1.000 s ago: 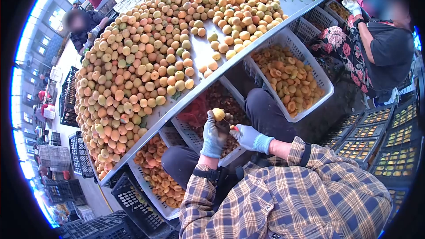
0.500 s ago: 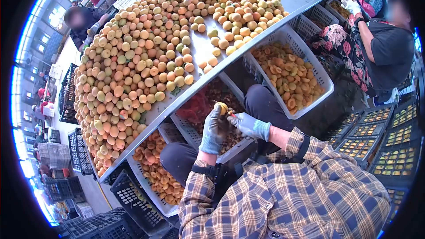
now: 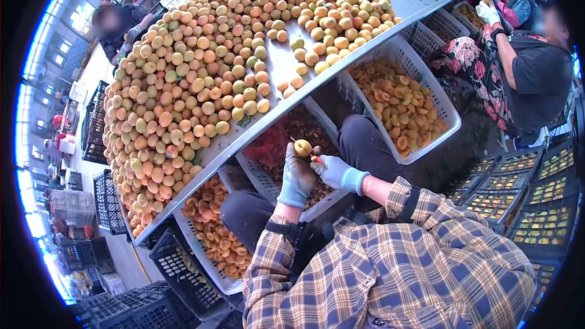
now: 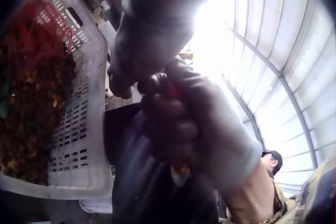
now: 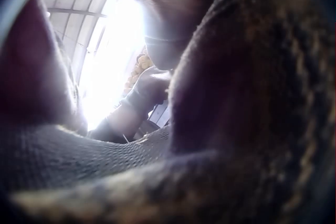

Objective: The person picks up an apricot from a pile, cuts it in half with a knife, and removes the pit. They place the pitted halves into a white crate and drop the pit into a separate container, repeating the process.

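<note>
In the head view my gloved left hand (image 3: 295, 178) holds a yellow apricot (image 3: 302, 148) up at its fingertips. My gloved right hand (image 3: 335, 172), just to the right, grips a small tool by its red handle (image 3: 316, 159). A thin pointed tip (image 3: 293, 139) shows at the fruit's far left side. From the left wrist, the fingers of my right hand (image 4: 194, 124) wrap round the red handle (image 4: 174, 90), close below my left hand (image 4: 149, 40); the fruit is hidden there. Glove fabric fills most of the right wrist view.
Heaped apricots (image 3: 177, 94) cover the metal table (image 3: 277, 61). Under its edge stand white crates: one of halved fruit (image 3: 452, 123) at right, another at left (image 3: 228, 285), and one with dark pits and red netting (image 3: 268, 192) between my knees. A seated person (image 3: 530, 79) works at right.
The hands drew together at the apricot, then parted slightly, with the red handle now a little lower beside it. A thin tip has come into view on the fruit's far side.
</note>
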Available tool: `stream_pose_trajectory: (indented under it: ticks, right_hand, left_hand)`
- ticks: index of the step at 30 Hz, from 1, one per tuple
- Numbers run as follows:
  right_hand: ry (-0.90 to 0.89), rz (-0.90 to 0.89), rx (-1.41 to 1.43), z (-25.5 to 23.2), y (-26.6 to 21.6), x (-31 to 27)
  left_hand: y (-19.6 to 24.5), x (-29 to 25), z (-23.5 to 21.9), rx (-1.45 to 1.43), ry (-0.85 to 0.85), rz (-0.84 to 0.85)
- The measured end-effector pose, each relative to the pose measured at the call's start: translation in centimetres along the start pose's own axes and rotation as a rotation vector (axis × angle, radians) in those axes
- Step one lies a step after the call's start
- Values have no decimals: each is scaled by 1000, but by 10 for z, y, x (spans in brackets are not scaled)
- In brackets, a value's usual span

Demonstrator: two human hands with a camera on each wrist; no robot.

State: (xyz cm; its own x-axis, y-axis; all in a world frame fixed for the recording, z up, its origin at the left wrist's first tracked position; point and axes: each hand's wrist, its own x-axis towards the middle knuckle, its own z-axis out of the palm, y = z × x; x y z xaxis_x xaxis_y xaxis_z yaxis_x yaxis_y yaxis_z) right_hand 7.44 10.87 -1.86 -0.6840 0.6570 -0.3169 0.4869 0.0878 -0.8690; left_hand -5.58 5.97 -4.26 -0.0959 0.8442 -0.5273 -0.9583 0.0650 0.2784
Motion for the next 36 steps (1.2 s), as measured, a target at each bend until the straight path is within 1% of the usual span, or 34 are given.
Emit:
stream_pose_trajectory:
  ticks: [2,3,4,6,7,8,10,11,12,13,14,16,17,18,20,21,22,23,24,26,28,29,30,32,33,34,36]
  right_hand:
    - [-77,-65,86,-4,1,2]
    - [-172,19,120,-15,-11,-4]
    - [-173,12,119,-21,-16,-11]
    - [-64,-202,8,-30,-20,-26]
    - [5,-197,36,-36,-29,-32]
    - [99,-159,-36,-44,-41,-35]
    - [322,-397,-98,-48,-41,-25]
    - [330,-403,-103,-52,-42,-25]
    - [263,-356,-224,-58,-48,-27]
    - [181,-324,-347,-61,-55,-22]
    - [182,-393,-307,-58,-45,-17]
    - [205,-469,-326,-56,-37,-12]
    - [198,-486,-336,-56,-33,-10]
    - [191,-500,-347,-56,-31,-7]
    - [195,-531,-358,-58,-44,-13]
    - [199,-558,-367,-60,-57,-19]
    - [215,-607,-446,-61,-66,-21]
    - [207,-663,-456,-61,-65,-19]
    - [203,-714,-467,-62,-65,-17]
    - [202,-738,-456,-58,-67,-13]
    - [197,-746,-446,-51,-65,-11]
    - [223,-702,-417,-46,-63,-8]
    - [253,-658,-388,-40,-61,-5]
    - [331,-684,-319,-29,-59,0]
    - [350,-662,-291,-24,-61,2]
    - [373,-638,-263,-20,-62,4]
    - [405,-567,-195,-13,-64,7]
  left_hand:
    - [3,9,-11,-23,-34,36]
    - [5,10,-15,-4,-29,18]
    - [9,9,-11,-2,-32,25]
    - [10,3,-6,22,6,91]
    - [7,-3,1,15,7,89]
    - [5,-11,9,47,-29,66]
    - [3,-19,29,123,-113,21]
    - [3,-22,30,73,-220,-69]
    - [0,-33,46,155,-150,-107]
    - [-2,-37,50,188,-167,-99]
    - [-2,-41,50,218,-176,-72]
    - [0,-35,35,359,-216,-95]
    - [-1,-38,38,473,-228,-10]
    - [2,-44,43,494,-220,-16]
    - [-7,-38,42,539,-129,146]
    - [-4,-41,45,501,-136,87]
    - [-2,-47,50,466,-150,20]
    - [-2,-50,51,473,-157,11]
    - [-8,-38,40,515,-172,65]
    - [-14,-28,32,537,-209,135]
    - [-18,-26,34,450,-105,193]
    - [-14,-27,29,415,-129,123]
    - [-14,-37,43,415,-37,262]
    - [-15,-26,33,446,-70,385]
    - [-12,-27,34,467,-56,433]
    - [-11,-25,31,519,-56,518]
    - [-8,-21,25,544,-38,584]
